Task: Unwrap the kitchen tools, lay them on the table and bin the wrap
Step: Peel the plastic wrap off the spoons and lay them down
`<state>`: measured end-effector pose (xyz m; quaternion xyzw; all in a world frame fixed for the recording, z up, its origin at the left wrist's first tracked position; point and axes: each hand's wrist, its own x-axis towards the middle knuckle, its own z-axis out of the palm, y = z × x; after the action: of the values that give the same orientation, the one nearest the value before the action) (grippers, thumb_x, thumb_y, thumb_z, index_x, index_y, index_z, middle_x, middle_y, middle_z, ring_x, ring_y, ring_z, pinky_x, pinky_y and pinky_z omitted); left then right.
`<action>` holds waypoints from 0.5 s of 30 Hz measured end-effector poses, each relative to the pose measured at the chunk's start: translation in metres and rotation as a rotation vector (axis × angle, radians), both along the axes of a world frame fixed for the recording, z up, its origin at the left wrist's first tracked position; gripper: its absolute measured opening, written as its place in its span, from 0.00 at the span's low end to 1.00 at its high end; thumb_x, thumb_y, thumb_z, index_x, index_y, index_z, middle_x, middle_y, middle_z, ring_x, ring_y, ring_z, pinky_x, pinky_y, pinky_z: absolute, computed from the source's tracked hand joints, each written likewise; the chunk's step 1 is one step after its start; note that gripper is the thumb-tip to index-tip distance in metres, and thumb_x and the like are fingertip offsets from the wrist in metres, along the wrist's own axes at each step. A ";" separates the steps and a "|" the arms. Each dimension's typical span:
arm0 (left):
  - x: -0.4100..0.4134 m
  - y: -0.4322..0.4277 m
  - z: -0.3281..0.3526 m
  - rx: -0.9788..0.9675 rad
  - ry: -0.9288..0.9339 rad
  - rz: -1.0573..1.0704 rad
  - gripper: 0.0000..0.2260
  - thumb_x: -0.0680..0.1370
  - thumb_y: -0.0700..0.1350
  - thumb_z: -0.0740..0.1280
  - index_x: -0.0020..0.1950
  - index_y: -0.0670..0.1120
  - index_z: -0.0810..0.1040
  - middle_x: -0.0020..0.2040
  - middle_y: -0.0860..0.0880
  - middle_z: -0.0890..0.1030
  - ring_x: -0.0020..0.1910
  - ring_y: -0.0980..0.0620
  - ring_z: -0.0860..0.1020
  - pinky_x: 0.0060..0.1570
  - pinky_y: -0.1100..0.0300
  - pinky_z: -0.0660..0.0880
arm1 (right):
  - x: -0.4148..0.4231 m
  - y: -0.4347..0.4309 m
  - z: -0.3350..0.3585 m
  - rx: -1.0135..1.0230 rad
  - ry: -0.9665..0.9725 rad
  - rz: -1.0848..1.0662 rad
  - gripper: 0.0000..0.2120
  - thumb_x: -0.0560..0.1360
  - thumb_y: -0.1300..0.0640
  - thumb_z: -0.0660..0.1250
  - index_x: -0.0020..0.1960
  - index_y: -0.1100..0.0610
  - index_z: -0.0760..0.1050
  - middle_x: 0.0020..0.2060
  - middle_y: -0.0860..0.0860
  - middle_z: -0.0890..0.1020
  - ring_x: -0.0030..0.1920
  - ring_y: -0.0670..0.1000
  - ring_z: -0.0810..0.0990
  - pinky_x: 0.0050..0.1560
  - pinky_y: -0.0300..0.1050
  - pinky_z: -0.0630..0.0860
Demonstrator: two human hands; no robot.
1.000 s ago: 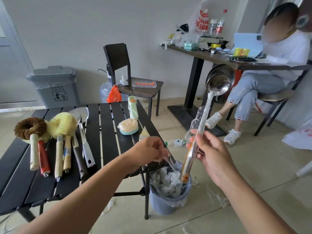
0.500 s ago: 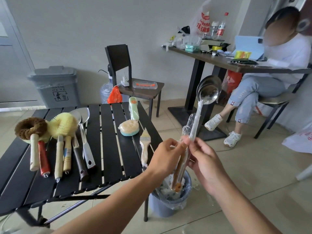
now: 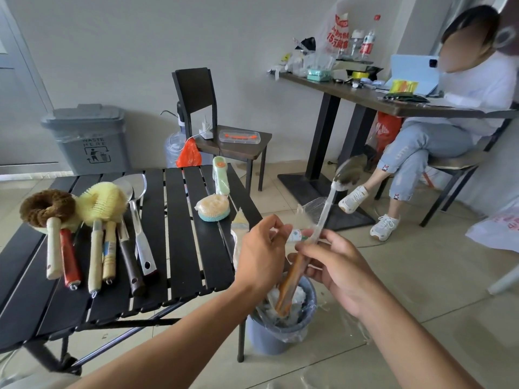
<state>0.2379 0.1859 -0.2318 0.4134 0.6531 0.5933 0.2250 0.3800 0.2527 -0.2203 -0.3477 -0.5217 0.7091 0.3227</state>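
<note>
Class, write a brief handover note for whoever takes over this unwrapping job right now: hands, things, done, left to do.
Left hand pinches the wrap on the ladle; right hand holds the ladle's handle over the bin.
Done: several tools lie bare on the table; the bin holds wrap.
Left: strip the ladle, lay it down, bin its wrap; check the brush at the table's edge, seemingly wrapped.

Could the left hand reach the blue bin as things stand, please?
Probably yes: the left hand is just above the open blue bin; only the ladle, gripped by the right hand, hangs over it.
</note>
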 end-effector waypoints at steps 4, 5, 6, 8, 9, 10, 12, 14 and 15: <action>-0.008 0.003 -0.004 -0.057 0.081 0.057 0.14 0.86 0.54 0.66 0.44 0.48 0.76 0.36 0.50 0.84 0.31 0.50 0.81 0.32 0.54 0.78 | 0.003 0.004 0.002 -0.080 0.040 0.011 0.15 0.80 0.72 0.66 0.65 0.65 0.72 0.52 0.63 0.88 0.49 0.61 0.89 0.30 0.40 0.74; -0.010 0.004 -0.006 -0.058 0.084 0.063 0.14 0.86 0.54 0.66 0.44 0.48 0.76 0.35 0.51 0.84 0.30 0.52 0.80 0.31 0.56 0.76 | 0.004 0.004 0.002 -0.090 0.045 0.011 0.15 0.80 0.72 0.65 0.65 0.65 0.72 0.51 0.63 0.88 0.48 0.61 0.89 0.29 0.40 0.73; -0.012 0.005 -0.008 -0.058 0.094 0.064 0.14 0.86 0.54 0.65 0.43 0.49 0.76 0.33 0.52 0.84 0.27 0.56 0.78 0.29 0.60 0.73 | 0.003 0.004 0.002 -0.098 0.053 0.009 0.14 0.80 0.72 0.65 0.65 0.65 0.72 0.49 0.62 0.88 0.47 0.61 0.89 0.28 0.41 0.73; -0.012 0.005 -0.009 -0.056 0.136 0.055 0.14 0.86 0.54 0.65 0.43 0.50 0.75 0.33 0.56 0.84 0.26 0.60 0.78 0.28 0.67 0.71 | 0.002 0.001 0.002 -0.103 0.060 0.000 0.12 0.80 0.67 0.69 0.62 0.64 0.73 0.45 0.60 0.87 0.44 0.59 0.88 0.28 0.41 0.73; -0.011 0.005 -0.010 -0.047 0.152 0.049 0.13 0.86 0.53 0.65 0.43 0.50 0.76 0.33 0.57 0.84 0.28 0.60 0.80 0.28 0.69 0.71 | 0.001 -0.001 0.003 -0.095 0.054 -0.009 0.13 0.80 0.63 0.73 0.61 0.63 0.74 0.43 0.58 0.86 0.43 0.58 0.88 0.28 0.41 0.73; -0.010 0.005 -0.011 -0.033 0.159 0.043 0.13 0.86 0.53 0.65 0.44 0.50 0.76 0.33 0.57 0.84 0.28 0.60 0.80 0.28 0.70 0.71 | 0.000 -0.003 0.003 -0.081 0.040 -0.017 0.17 0.77 0.58 0.76 0.61 0.64 0.75 0.42 0.57 0.85 0.43 0.58 0.88 0.29 0.40 0.74; -0.008 0.005 -0.012 -0.009 0.166 0.039 0.13 0.86 0.53 0.65 0.44 0.51 0.75 0.32 0.57 0.83 0.25 0.59 0.79 0.26 0.70 0.69 | 0.000 -0.003 0.001 -0.072 0.008 -0.035 0.22 0.75 0.58 0.79 0.63 0.66 0.75 0.42 0.56 0.85 0.45 0.58 0.88 0.29 0.40 0.76; -0.009 0.005 -0.013 -0.002 0.186 0.054 0.14 0.86 0.54 0.64 0.43 0.52 0.74 0.31 0.58 0.80 0.23 0.59 0.74 0.25 0.69 0.66 | 0.002 -0.001 -0.001 -0.092 -0.006 -0.036 0.20 0.77 0.65 0.76 0.65 0.67 0.73 0.43 0.58 0.87 0.47 0.62 0.90 0.30 0.40 0.78; -0.010 0.005 -0.013 0.000 0.197 0.058 0.14 0.86 0.54 0.64 0.42 0.52 0.73 0.30 0.59 0.79 0.23 0.58 0.71 0.24 0.69 0.65 | 0.003 0.001 0.000 -0.100 -0.020 -0.032 0.19 0.78 0.68 0.74 0.66 0.66 0.72 0.45 0.60 0.88 0.48 0.64 0.90 0.30 0.40 0.79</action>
<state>0.2277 0.1907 -0.2447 0.4505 0.6839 0.5560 0.1423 0.3833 0.2537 -0.2205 -0.3789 -0.4832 0.7254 0.3109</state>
